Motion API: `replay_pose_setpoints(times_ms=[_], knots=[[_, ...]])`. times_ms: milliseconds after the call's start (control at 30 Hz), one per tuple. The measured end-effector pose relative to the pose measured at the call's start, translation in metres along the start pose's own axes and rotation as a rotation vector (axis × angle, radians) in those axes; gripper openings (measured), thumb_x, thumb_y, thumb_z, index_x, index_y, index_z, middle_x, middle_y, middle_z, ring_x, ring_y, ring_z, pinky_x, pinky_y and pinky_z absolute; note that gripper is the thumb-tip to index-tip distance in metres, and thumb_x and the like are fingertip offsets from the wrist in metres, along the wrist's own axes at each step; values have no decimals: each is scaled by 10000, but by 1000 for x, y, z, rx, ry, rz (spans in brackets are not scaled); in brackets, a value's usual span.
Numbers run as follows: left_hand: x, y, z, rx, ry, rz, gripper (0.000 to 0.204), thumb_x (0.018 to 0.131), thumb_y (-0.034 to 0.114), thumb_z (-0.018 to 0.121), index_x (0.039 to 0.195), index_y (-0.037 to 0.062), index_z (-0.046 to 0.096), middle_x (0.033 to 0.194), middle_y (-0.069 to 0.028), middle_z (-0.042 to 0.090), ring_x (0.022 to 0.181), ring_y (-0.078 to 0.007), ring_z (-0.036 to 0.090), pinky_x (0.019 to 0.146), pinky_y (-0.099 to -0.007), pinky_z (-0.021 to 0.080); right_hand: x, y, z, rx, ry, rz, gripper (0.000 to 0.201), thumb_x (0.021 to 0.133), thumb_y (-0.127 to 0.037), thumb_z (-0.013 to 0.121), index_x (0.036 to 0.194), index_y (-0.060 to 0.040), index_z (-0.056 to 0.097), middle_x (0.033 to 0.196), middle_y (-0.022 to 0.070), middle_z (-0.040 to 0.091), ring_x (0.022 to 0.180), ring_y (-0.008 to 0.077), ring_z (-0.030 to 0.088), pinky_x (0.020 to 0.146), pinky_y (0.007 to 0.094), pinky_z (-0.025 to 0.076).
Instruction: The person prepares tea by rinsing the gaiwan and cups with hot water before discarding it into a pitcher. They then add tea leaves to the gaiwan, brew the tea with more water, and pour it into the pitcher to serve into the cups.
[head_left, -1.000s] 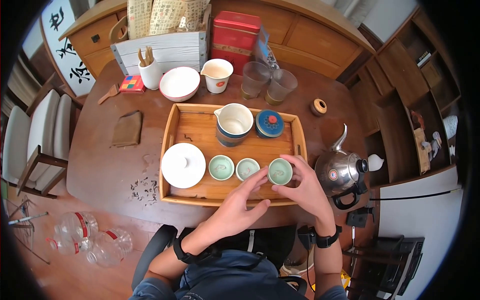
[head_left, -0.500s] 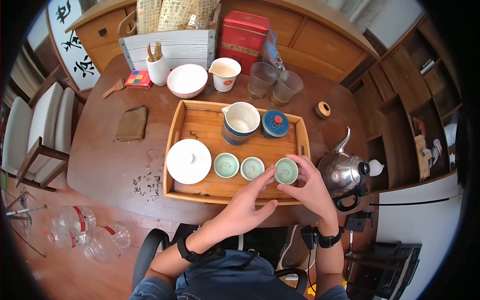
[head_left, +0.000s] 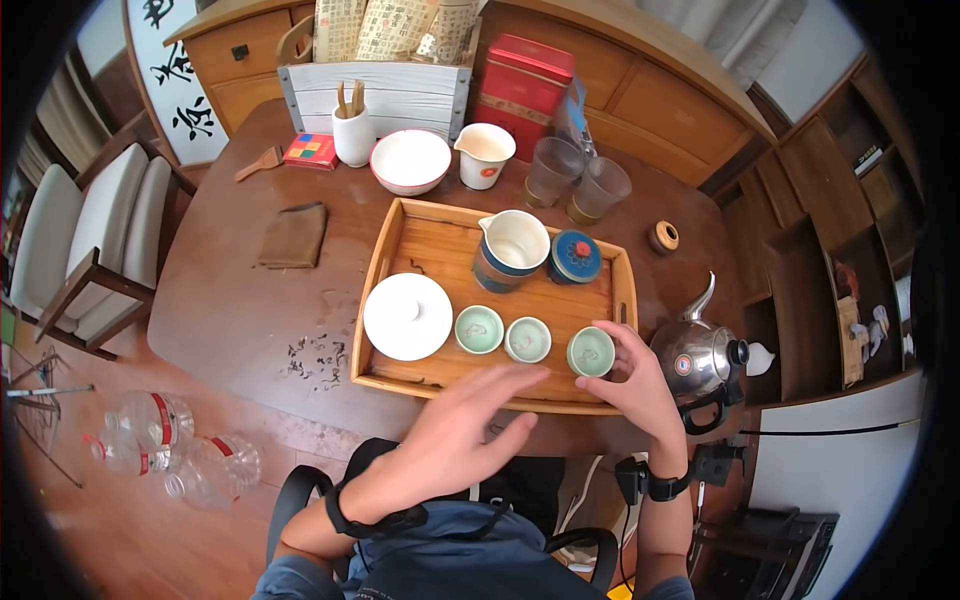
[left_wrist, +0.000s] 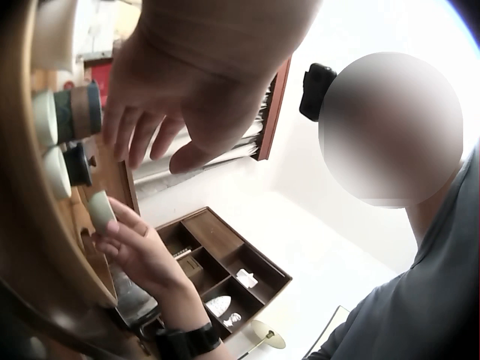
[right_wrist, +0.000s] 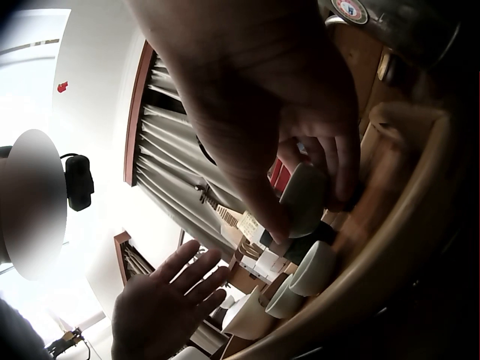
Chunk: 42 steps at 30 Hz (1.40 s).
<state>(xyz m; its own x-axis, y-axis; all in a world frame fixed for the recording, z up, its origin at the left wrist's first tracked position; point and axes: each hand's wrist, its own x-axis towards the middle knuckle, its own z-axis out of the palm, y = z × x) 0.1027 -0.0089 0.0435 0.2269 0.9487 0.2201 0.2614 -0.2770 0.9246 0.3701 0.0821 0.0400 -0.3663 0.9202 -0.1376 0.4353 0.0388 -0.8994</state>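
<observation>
My right hand pinches a small pale-green teacup between thumb and fingers, over the right end of the wooden tray. In the right wrist view the held cup is slightly tilted. My left hand, fingers extended and holding nothing, hovers over the tray's front edge. Two matching cups, a left one and a middle one, stand in a row on the tray. Beside them is a white lidded bowl. Behind stand a blue-banded pitcher and its blue lidded jar.
A steel kettle stands right of the tray. Behind it are a white pitcher, a white bowl, two glasses and a red tin. To the left lie a folded brown cloth and scattered tea leaves.
My left hand has drawn back from the held cup toward the tray's front edge. The right hand still holds the cup, now farther from the middle one. The head view has shifted.
</observation>
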Motion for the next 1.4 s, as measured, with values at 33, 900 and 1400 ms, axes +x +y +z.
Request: replay_pose_setpoints(times_ms=[33, 900, 1400], knots=[[-1, 2, -10, 87, 74, 40, 440, 951, 77, 737, 1381, 37, 652, 1297, -193, 709, 1200, -381, 680, 1030, -443, 539, 0, -1, 0, 3, 1, 9, 694, 813, -24, 890, 1434, 2, 581, 1279, 73, 618, 1128, 156, 692, 943, 303, 567], [-12, -51, -142, -33, 641, -230, 184, 1077, 167, 670, 1070, -14, 641, 889, 22, 646, 813, -24, 563, 672, -224, 460, 22, -35, 10, 8, -73, 38, 712, 796, -41, 902, 1433, -11, 584, 1322, 70, 596, 1179, 173, 672, 1015, 327, 536], [-33, -43, -137, -254, 625, -206, 182, 1032, 144, 722, 1110, -2, 646, 881, 12, 665, 800, -50, 556, 742, -237, 466, 93, -116, 107, -407, -320, -320, 658, 804, -109, 861, 1404, -45, 598, 1246, 99, 560, 1106, 249, 612, 926, 366, 520]])
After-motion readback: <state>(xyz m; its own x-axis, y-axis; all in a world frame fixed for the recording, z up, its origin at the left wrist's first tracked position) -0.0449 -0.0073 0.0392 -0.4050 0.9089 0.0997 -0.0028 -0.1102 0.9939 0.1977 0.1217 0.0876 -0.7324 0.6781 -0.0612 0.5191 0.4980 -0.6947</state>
